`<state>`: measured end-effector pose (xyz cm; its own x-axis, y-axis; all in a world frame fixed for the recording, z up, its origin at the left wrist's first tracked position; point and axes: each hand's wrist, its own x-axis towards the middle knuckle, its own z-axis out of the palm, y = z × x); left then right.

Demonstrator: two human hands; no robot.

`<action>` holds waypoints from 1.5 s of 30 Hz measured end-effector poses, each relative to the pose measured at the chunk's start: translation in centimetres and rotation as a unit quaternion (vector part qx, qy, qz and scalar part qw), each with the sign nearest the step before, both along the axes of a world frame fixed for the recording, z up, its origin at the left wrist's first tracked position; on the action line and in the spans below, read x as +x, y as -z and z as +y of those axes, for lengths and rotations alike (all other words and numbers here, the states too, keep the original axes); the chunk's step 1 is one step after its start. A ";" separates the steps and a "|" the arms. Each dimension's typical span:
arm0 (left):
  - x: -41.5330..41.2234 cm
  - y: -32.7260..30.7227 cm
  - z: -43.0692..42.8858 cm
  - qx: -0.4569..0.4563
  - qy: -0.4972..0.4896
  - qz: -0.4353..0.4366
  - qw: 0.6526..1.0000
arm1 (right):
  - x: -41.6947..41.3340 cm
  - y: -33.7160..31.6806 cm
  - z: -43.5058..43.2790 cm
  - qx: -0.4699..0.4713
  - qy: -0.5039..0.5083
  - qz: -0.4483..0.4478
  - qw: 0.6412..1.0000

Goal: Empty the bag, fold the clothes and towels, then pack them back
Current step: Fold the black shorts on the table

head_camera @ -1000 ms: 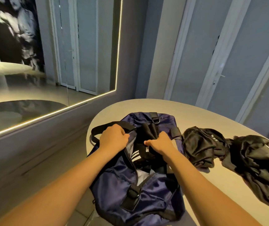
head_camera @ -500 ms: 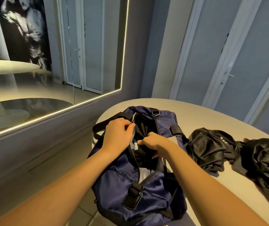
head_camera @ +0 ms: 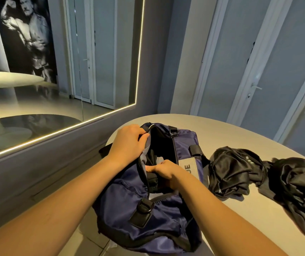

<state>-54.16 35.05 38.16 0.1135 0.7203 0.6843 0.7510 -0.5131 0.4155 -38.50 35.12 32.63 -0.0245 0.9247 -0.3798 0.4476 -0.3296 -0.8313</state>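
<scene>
A navy duffel bag [head_camera: 122,204] with black straps lies open on the left end of the round table [head_camera: 221,133]. My left hand [head_camera: 127,143] grips the far left rim of the bag's opening and holds it apart. Inside the opening, my right hand [head_camera: 166,172] is closed on a black garment [head_camera: 152,182]. Two crumpled black garments lie on the table to the right of the bag, one near it [head_camera: 231,170] and one further right [head_camera: 299,191].
A mirror wall with a lit edge [head_camera: 59,130] runs along the left, close to the table's left edge. Pale closet doors [head_camera: 255,74] stand behind the table. Floor tiles show below the bag.
My left hand has pulled the bag's rim farther open and away from me. My right hand has gone deeper into the opening and closed on the black garment.
</scene>
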 end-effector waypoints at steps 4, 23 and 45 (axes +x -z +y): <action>-0.8 -0.3 -0.3 -0.037 -0.019 -0.047 0.998 | 0.6 -1.7 -1.3 0.017 -0.012 -0.009 1.000; -1.0 0.0 0.3 -0.116 -0.060 -0.032 0.991 | 0.4 0.8 0.4 0.248 -0.038 -0.208 0.945; 1.1 -1.4 1.0 -0.047 -0.053 -0.082 0.994 | 0.9 3.4 -1.5 0.273 -0.103 -0.020 0.956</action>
